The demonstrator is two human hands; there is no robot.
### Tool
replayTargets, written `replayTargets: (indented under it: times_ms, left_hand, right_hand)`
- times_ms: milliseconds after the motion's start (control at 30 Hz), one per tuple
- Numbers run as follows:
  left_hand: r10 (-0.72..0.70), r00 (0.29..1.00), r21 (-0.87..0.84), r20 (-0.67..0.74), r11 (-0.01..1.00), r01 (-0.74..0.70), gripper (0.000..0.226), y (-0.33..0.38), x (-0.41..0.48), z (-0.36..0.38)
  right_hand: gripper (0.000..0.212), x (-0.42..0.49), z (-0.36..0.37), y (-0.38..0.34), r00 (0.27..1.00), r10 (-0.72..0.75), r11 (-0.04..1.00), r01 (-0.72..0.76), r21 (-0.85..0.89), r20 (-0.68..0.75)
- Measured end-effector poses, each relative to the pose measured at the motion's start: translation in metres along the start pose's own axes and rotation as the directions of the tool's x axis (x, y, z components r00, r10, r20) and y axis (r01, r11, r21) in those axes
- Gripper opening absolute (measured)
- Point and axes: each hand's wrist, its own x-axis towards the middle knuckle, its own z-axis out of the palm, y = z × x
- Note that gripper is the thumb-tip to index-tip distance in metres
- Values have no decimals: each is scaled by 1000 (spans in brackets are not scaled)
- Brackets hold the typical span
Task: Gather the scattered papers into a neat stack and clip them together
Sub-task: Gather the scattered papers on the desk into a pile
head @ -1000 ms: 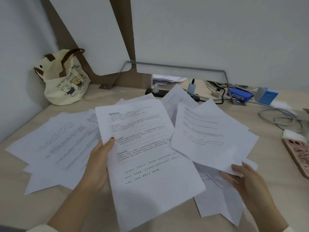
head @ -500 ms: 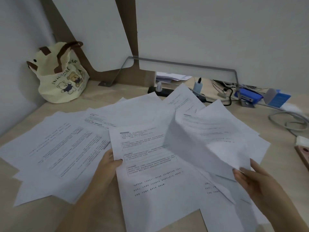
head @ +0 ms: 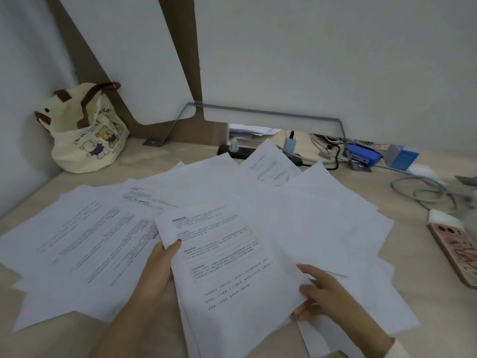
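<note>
Several printed white papers lie fanned across the wooden desk. A small stack of sheets sits in front of me, printed side up. My left hand grips its left edge, thumb on top. Along its right edge my right hand holds the sheets, fingers curled around them. More loose papers spread out to the right, partly under the held stack. No clip shows anywhere in view.
A cream tote bag with bear prints stands at the back left corner. A black power strip, cables, a blue stapler-like object and a blue box line the back. A phone in a pink case lies at right.
My right hand has brought the sheet it held from the right onto the stack in my left hand and now grips the stack's right edge. The view tilted slightly.
</note>
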Motion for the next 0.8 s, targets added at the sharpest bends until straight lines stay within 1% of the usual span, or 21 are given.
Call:
replayTargets:
  times_ms: [100, 167, 233, 267, 300, 333, 367, 400, 433, 467, 500, 567, 633, 700, 800]
  left_hand:
    - [85, 996, 150, 29, 985, -89, 33, -1, 1, -2]
    - [150, 989, 239, -11, 960, -143, 32, 1, -1, 3]
    - [202, 978, 291, -53, 940, -178, 40, 0, -2, 7]
    - [222, 973, 309, -67, 932, -191, 43, -1, -2, 8]
    - [226, 971, 326, -76, 926, -190, 43, -3, 0, 7]
    - [218, 972, 337, -90, 925, -177, 42, -4, 0, 7]
    - [206, 973, 345, -106, 925, -158, 44, -5, 0, 6]
    - [191, 973, 341, -126, 930, -139, 49, -6, 2, 4]
    - [187, 974, 339, -129, 931, -134, 53, -8, 5, 2]
    - [185, 973, 346, -138, 930, -128, 55, -9, 6, 1]
    - [196, 972, 363, -130, 921, -137, 55, -10, 7, 1]
    - [223, 967, 405, -119, 900, -158, 53, -8, 7, 2]
    - [248, 961, 433, -123, 885, -173, 51, -6, 6, 2]
    - [274, 950, 468, -149, 866, -176, 52, -4, 8, -4]
    - [325, 926, 528, -192, 829, -182, 52, -2, 11, -17]
  right_hand:
    - [42, 2, 3, 6, 1000, 0, 1000, 0, -20, -12]
    - [43, 2, 7, 11, 1000, 15, 1000, -15, -3, 8]
    - [38, 1, 9, 12, 999, 25, 1000, -25, 8, 39]
    - [33, 0, 10, 11, 999, 19, 1000, -19, -11, 35]
    - [26, 0, 8, 9, 1000, -8, 998, 8, -67, 0]
    - [20, 3, 4, 9, 995, -64, 984, 50, -169, -78]
    - [18, 8, -2, 9, 970, -156, 948, 93, -306, -187]
    - [19, 14, -9, 9, 921, -268, 887, 121, -446, -283]
    - [22, 21, -15, 8, 866, -371, 817, 133, -561, -336]
    - [27, 27, -21, 7, 829, -444, 750, 137, -647, -340]
    - [35, 34, -27, 7, 825, -476, 691, 136, -710, -306]
    - [58, 45, -34, 8, 880, -434, 595, 119, -795, -193]
    - [73, 51, -37, 9, 927, -358, 544, 108, -832, -114]
    - [73, 53, -39, 13, 933, -346, 509, 99, -855, -97]
    - [63, 53, -40, 14, 890, -441, 420, 93, -903, -114]
